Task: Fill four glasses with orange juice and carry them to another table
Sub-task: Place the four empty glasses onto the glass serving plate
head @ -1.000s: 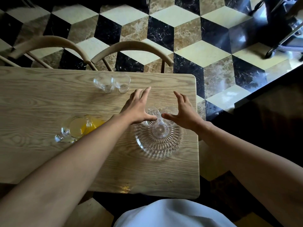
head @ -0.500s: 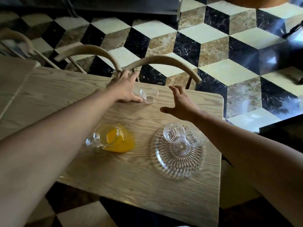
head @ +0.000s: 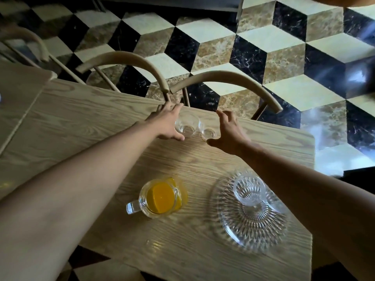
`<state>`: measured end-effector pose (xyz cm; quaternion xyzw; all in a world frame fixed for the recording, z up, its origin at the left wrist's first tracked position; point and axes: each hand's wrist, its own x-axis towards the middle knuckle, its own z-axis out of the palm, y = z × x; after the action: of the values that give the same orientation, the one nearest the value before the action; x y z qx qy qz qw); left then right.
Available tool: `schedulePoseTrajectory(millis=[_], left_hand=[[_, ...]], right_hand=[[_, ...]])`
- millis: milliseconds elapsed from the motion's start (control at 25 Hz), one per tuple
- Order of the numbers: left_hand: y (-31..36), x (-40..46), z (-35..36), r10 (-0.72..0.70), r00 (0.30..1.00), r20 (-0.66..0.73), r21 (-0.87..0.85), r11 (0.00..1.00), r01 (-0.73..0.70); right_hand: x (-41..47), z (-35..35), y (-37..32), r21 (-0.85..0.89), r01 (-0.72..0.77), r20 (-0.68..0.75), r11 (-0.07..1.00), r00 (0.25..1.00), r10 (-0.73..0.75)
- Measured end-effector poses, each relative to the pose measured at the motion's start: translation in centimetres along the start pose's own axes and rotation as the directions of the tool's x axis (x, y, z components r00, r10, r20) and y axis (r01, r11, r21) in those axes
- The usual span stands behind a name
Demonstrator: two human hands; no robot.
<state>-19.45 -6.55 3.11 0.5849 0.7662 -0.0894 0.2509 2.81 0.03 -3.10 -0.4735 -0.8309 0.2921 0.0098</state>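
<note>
At the table's far edge (head: pixel 284 134), one empty glass (head: pixel 186 126) is grasped by the left hand (head: pixel 167 123); the right hand (head: pixel 229 132), fingers spread, nears another (head: pixel 209 133). Two glasses (head: pixel 248 191) are set on the tray (head: pixel 239 226); the juice pitcher (head: pixel 162 196) is untouched.

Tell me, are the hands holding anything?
The left hand wraps the side of an empty glass. The right hand is open beside a second glass, not gripping yet.
</note>
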Motion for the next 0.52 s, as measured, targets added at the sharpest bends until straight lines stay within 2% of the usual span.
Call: schedulePoseTrajectory(millis=[360,520], left_hand=[[-0.1,4.8,3.1,0.100,0.994,0.051,-0.059,0.994,-0.097],[0.2,5.3,3.6,0.093,0.994,0.055,-0.070,0.994,-0.089]], right_hand=[[1.6,1.7,0.1,-0.037,-0.072,-0.023,0.997,0.997,0.071],[1.5,1.6,0.0,-0.042,-0.062,-0.008,0.997,0.998,0.061]])
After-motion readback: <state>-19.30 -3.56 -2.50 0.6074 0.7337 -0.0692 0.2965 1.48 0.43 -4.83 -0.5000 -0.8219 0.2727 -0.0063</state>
